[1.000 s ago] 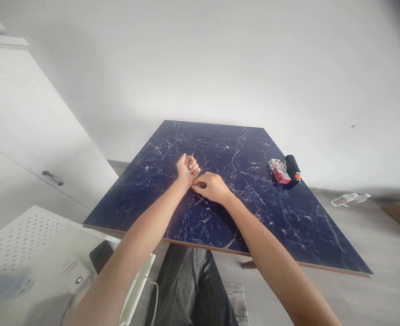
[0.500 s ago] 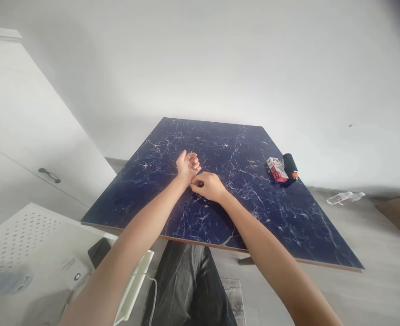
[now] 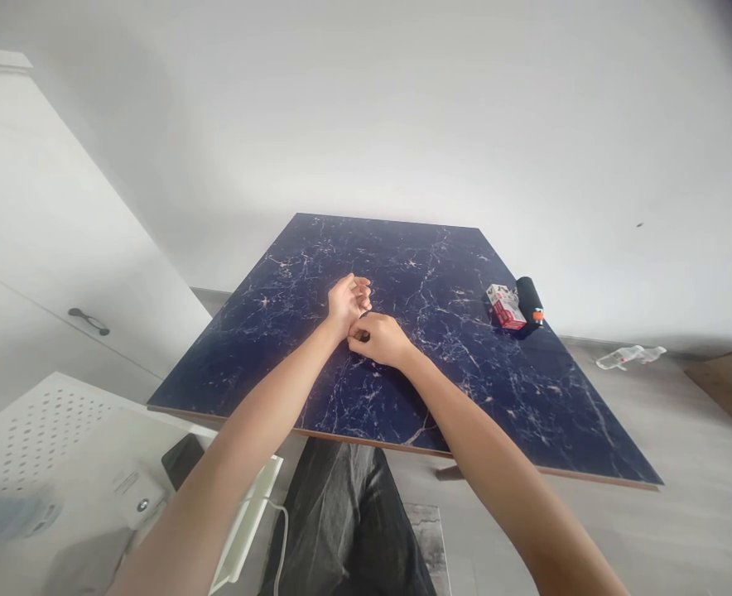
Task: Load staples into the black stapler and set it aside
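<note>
My left hand point(image 3: 349, 300) is turned palm up over the blue marbled table point(image 3: 397, 257), its fingers loosely bent and nothing visible in the palm. My right hand point(image 3: 381, 338) touches the inner side of my left wrist, thumb and forefinger pinched together there. A small dark gap shows between that thumb and finger. Whatever the pinch holds, if anything, is too small to make out. Both forearms reach in over the table's near edge.
At the table's right edge stand a red and white box point(image 3: 506, 307) and a black cylinder point(image 3: 529, 303) with an orange part. Plastic bottles point(image 3: 630, 358) lie on the floor beside cardboard point(image 3: 729, 389). A white perforated surface point(image 3: 49, 430) with a dark phone-like object point(image 3: 181, 460) is at left.
My left hand has turned slightly and tilted to the right, its fingers a little less curled. My right hand stays pinched at the left wrist.
</note>
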`<state>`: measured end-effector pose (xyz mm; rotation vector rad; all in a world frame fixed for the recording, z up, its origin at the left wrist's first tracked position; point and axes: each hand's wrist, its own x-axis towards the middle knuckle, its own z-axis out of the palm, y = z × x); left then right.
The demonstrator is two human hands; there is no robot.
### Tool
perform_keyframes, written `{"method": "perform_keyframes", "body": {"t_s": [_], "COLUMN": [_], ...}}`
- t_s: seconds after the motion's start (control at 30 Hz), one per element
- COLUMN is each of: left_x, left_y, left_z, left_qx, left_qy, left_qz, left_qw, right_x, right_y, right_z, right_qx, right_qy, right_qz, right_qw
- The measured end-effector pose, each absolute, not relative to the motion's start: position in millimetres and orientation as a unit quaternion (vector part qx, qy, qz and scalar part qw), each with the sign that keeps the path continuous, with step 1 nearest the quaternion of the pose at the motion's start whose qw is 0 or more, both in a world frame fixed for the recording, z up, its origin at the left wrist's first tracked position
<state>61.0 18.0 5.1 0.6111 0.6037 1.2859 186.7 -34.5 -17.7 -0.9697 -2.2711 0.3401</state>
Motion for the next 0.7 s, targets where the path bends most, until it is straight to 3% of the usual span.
{"method": "perform_keyframes", "body": {"t_s": [0.7], "left_x": [61.0], "left_y": [19.4], "left_z": [1.5], "left_qx": [0.274], "left_qy": [0.275], "left_qz": [0.589], "left_qw": [0.709], "right_x": [191.0], "right_y": [-35.5], "right_z": [-9.9], "right_qx": [-0.405], "right_qy": [-0.872], "right_qz": [0.087], "right_qw": [0.263]}}
